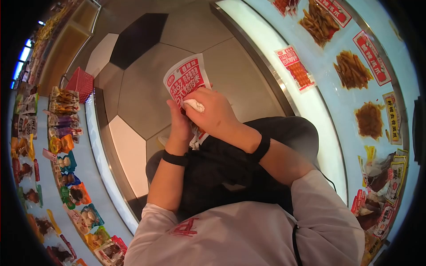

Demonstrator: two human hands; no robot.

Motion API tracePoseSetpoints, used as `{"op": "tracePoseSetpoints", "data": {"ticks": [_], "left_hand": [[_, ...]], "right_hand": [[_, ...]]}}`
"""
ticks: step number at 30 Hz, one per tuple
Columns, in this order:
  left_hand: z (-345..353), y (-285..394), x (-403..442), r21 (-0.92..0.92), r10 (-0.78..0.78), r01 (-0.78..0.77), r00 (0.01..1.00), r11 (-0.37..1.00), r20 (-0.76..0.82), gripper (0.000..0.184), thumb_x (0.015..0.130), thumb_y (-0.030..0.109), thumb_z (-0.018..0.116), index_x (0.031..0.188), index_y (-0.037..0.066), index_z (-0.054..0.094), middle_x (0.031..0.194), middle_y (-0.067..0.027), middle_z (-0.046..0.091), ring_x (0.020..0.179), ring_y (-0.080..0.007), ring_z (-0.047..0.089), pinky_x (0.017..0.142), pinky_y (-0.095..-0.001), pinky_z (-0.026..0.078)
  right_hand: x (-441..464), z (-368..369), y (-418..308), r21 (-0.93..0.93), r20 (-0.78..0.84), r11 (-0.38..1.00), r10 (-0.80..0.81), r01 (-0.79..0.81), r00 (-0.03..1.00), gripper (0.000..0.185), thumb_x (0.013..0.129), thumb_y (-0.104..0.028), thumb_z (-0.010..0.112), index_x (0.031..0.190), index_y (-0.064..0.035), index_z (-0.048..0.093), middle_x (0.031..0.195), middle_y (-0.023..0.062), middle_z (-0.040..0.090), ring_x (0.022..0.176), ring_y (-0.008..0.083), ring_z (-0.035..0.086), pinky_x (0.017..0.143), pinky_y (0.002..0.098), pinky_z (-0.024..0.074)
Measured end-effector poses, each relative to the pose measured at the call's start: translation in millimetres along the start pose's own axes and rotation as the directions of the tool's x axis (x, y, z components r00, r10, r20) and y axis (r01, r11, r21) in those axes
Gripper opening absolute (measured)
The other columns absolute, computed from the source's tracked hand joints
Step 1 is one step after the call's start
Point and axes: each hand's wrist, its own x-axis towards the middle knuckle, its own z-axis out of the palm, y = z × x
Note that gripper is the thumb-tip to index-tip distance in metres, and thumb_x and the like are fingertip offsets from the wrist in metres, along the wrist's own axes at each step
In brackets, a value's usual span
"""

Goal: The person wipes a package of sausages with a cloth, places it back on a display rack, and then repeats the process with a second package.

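My left hand (179, 123) grips a red and white snack packet (185, 73) by its lower left side, thumb pointing up along it. The packet has large printed characters and is held upright above my lap, its lower part mostly hidden behind my hands. My right hand (212, 111) is closed around a crumpled white wipe (195, 105) and rests against the packet's front. Whether the wipe is paper or cloth I cannot tell. Both wrists wear black bands.
To my right, a lit shelf (326, 128) carries a similar red packet (294, 68) and several bags of brown snacks (353, 70). At left, another shelf (95, 133) holds rows of colourful packets (80, 193). A pink basket (80, 84) stands at its far end.
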Motion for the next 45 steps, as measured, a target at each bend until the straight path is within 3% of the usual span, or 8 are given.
{"op": "tracePoseSetpoints", "data": {"ticks": [3,8,23,28,30,32,35,45], "left_hand": [[-0.2,6.1,-8.0,0.052,-0.079,0.085,0.991,0.995,-0.104,0.097,0.088,0.084,0.023,0.138,0.005,0.05,0.132,-0.0132,0.059,0.12,-0.0256,0.059,0.101,-0.0389,0.047],[-2.6,-5.5,6.4,0.013,0.109,-0.109,0.994,0.994,0.021,0.1,0.088,0.084,0.022,0.142,0.003,0.045,0.134,-0.0164,0.057,0.123,-0.0286,0.057,0.104,-0.0394,0.045],[0.8,1.0,-2.8,-0.093,-0.007,-0.011,0.981,0.996,-0.194,0.109,0.084,0.088,0.021,0.142,-0.001,0.044,0.139,-0.019,0.054,0.126,-0.0315,0.055,0.107,-0.0422,0.043],[5.4,1.3,5.1,-0.07,0.172,-0.17,0.985,0.983,0.021,0.112,0.081,0.091,0.021,0.144,0.0,0.041,0.138,-0.0181,0.055,0.127,-0.0294,0.055,0.105,-0.0409,0.045],[-7.6,4.0,6.8,-0.54,0.154,0.027,0.946,0.842,0.286,0.111,0.081,0.091,0.022,0.145,0.001,0.04,0.137,-0.0197,0.055,0.125,-0.0314,0.056,0.104,-0.0421,0.045],[10.7,6.2,-1.6,-0.023,0.075,-0.083,0.969,0.996,-0.235,0.112,0.08,0.091,0.023,0.145,0.001,0.04,0.136,-0.0209,0.055,0.123,-0.0346,0.057,0.103,-0.0429,0.047],[6.3,1.3,5.0,-0.005,0.141,-0.142,0.986,0.99,-0.092,0.111,0.082,0.09,0.023,0.144,0.0,0.041,0.134,-0.0204,0.057,0.121,-0.0344,0.058,0.102,-0.0421,0.047],[-1.8,3.3,1.1,-0.062,0.043,-0.05,0.993,0.997,-0.109,0.098,0.089,0.083,0.021,0.142,0.005,0.045,0.131,-0.0168,0.06,0.118,-0.0291,0.061,0.099,-0.0401,0.048]], "right_hand": [[14.8,-12.4,12.2,0.04,0.028,0.949,0.311,-0.312,0.95,0.015,0.083,-0.021,0.067,0.091,-0.0081,0.069,0.089,0.0083,0.067,0.082,0.0318,0.066,0.071,0.0434,0.0535],[-4.6,1.9,-2.0,0.014,0.009,0.999,-0.038,0.038,0.999,0.019,0.084,-0.016,0.066,0.098,-0.0028,0.069,0.091,0.0135,0.067,0.076,0.0327,0.067,0.069,0.04,0.0533],[12.7,-6.3,9.9,0.091,-0.089,0.968,0.243,-0.235,0.966,0.013,0.084,-0.018,0.066,0.092,-0.0087,0.069,0.085,0.0082,0.065,0.077,0.0305,0.067,0.067,0.0392,0.0547],[-4.7,5.4,-2.6,0.034,-0.061,0.996,-0.081,0.083,0.995,0.019,0.087,-0.02,0.064,0.098,-0.0046,0.069,0.088,0.0112,0.067,0.08,0.0312,0.068,0.07,0.0395,0.0547],[8.6,-1.4,3.4,0.043,-0.085,0.993,0.111,-0.108,0.99,0.018,0.086,-0.02,0.065,0.096,-0.0056,0.069,0.087,0.0107,0.067,0.08,0.0319,0.067,0.07,0.0399,0.0545],[16.1,-13.0,1.1,0.173,-0.018,0.928,0.338,-0.33,0.941,0.015,0.083,-0.019,0.067,0.093,-0.0068,0.068,0.088,0.0106,0.067,0.079,0.0335,0.066,0.069,0.041,0.0542],[-2.6,3.0,1.7,0.046,-0.095,0.999,-0.013,0.018,0.995,0.017,0.085,-0.016,0.068,0.097,-0.0038,0.068,0.09,0.0146,0.067,0.08,0.0344,0.066,0.07,0.0403,0.0532],[-1.1,4.1,5.5,0.028,-0.092,0.996,0.087,-0.084,0.992,0.015,0.086,-0.019,0.066,0.095,-0.0079,0.069,0.092,0.0119,0.067,0.079,0.034,0.067,0.07,0.0432,0.0541]]}}
